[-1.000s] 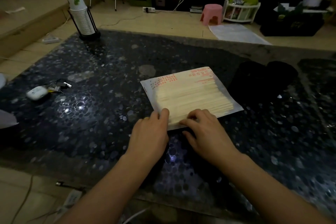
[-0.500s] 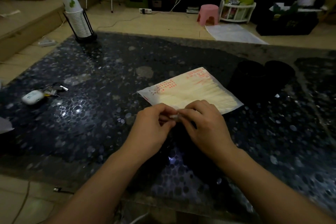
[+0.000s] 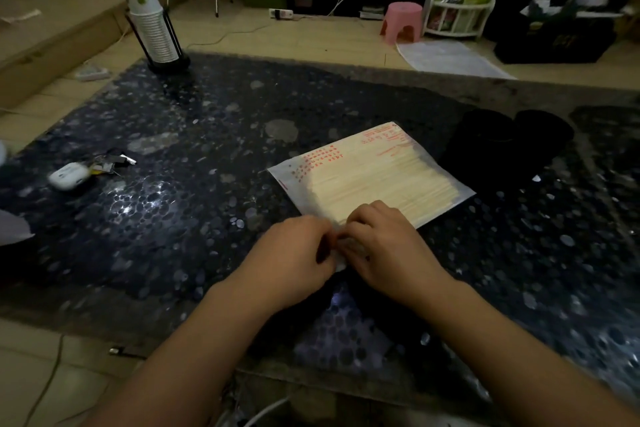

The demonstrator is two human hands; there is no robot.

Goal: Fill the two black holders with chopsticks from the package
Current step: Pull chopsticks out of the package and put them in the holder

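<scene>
Head view: left hand (image 3: pixel 294 253) and right hand (image 3: pixel 384 246) are both pinching the near edge of the package (image 3: pixel 374 177), fingers clenched on the film, likely to tear it open. Package is lying flat on the surface (image 3: pixel 207 135); two black holders (image 3: pixel 509 142) are sitting just beyond it, within reach for loading.

dark pebble-patterned table (image 3: pixel 194 135) | paper-cup stack in black rack (image 3: pixel 152 24) at far-left corner | white earbud case (image 3: pixel 68 176) touching keys (image 3: pixel 110 161) at left | pink stool (image 3: pixel 401 22) on floor beyond
</scene>
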